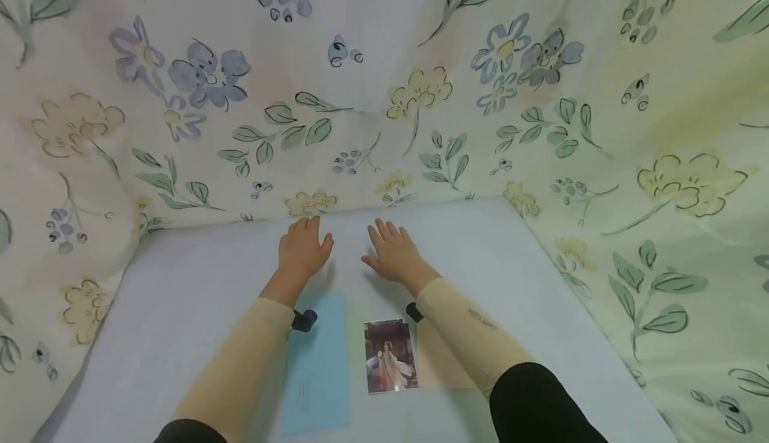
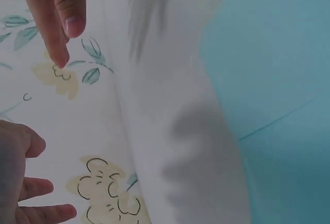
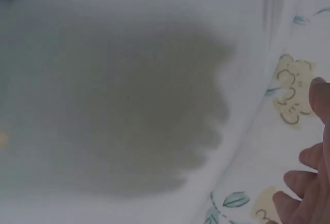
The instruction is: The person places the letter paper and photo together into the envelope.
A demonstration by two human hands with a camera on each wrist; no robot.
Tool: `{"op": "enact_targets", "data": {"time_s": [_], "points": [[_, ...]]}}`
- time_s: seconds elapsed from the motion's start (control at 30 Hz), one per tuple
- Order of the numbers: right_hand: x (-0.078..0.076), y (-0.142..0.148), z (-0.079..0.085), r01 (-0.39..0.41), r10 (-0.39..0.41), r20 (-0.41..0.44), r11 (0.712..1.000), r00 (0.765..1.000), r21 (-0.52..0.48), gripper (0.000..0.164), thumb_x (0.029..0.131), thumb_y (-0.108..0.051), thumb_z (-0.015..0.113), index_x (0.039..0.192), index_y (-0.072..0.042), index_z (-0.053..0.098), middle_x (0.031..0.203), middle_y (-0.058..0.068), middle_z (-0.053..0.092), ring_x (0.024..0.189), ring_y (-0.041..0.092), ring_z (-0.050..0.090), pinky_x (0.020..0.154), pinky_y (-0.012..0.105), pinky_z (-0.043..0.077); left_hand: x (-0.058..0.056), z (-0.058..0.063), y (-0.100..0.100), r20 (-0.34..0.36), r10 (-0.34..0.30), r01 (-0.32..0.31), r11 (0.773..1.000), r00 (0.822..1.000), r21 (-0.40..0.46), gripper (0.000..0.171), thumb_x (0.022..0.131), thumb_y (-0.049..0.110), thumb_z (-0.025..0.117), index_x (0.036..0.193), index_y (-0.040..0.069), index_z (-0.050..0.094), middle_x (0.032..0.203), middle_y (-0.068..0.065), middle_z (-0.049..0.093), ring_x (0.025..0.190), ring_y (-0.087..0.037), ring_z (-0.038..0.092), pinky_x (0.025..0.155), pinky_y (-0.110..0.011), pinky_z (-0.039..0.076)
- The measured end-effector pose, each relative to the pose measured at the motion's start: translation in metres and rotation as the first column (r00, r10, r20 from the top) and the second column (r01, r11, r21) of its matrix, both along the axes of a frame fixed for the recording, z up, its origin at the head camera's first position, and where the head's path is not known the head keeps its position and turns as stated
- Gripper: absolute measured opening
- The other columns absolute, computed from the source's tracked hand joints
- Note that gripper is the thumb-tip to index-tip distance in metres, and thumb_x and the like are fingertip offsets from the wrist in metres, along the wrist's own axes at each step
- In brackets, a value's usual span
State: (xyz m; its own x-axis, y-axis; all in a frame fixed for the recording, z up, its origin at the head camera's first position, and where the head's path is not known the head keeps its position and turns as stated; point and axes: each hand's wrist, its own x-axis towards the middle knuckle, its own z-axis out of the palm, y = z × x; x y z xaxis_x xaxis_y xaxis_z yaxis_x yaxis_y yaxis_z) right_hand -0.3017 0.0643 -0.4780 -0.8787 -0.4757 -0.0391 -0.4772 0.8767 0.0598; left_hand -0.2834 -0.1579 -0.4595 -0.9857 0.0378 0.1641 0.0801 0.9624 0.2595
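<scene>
Hands are two: left hand [image 1: 302,251] and right hand [image 1: 393,253], both flat with straight fingers, holding nothing. Only the head view shows one photo card [image 1: 390,356], in the lower middle beside one blue sheet [image 1: 318,363].

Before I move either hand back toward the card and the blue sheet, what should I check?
1. Left hand free, holding nothing: ok, fingers straight over the table.
2. Right hand free: ok, flat and open.
3. Photo card in view, face up: ok.
4. Blue sheet lying flat: ok, partly under the left sleeve.
5. Tan sheet beside the card: mostly hidden by the right sleeve, cannot tell.
</scene>
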Motion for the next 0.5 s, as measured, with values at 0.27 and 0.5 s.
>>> {"op": "enact_targets", "data": {"time_s": [0.27, 0.5], "points": [[0.014, 0.000, 0.002, -0.055, 0.053, -0.023, 0.994, 0.998, -0.092, 0.080, 0.106, -0.056, 0.041, 0.161, 0.000, 0.026, 0.168, 0.018, 0.021, 0.153, 0.033, 0.023, 0.123, 0.049, 0.020, 0.025, -0.009, 0.002, -0.056, 0.001, 0.000, 1.000, 0.998, 0.025, 0.060, 0.103, 0.037, 0.050, 0.148, -0.002, 0.048, 0.148, -0.028, 0.046, 0.137, -0.045, 0.043, 0.103, -0.062, 0.044], [0.032, 0.012, -0.005, -0.020, 0.017, -0.026, 0.991, 1.000, -0.129, 0.076, 0.106, -0.056, 0.042, 0.162, -0.007, 0.027, 0.168, 0.015, 0.020, 0.154, 0.033, 0.022, 0.122, 0.052, 0.019, 0.043, -0.014, 0.008, -0.058, -0.002, 0.002, 1.000, 0.998, 0.006, 0.059, 0.102, 0.035, 0.052, 0.147, -0.002, 0.049, 0.148, -0.028, 0.047, 0.135, -0.045, 0.045, 0.103, -0.061, 0.045]]}}
